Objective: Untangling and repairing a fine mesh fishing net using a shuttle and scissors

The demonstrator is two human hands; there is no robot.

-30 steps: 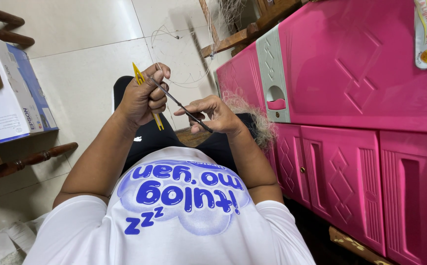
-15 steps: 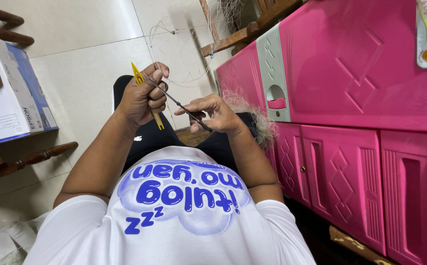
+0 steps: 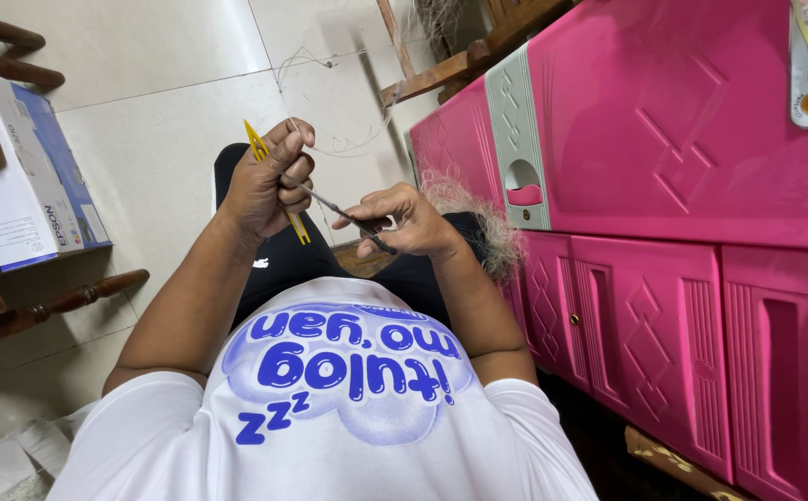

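Gripping a half-hidden yellow tool [image 3: 257, 146], left hand [image 3: 265, 186].

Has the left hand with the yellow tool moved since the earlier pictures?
No. The left hand with the yellow tool keeps its place against the floor tile seam.

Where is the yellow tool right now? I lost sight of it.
In the head view, left of centre: the yellow tool is gripped in the left hand, above the lap.

pink plastic cabinet [image 3: 682, 139] | white-blue cardboard box [image 3: 23, 176] | tiled floor [image 3: 162, 102]
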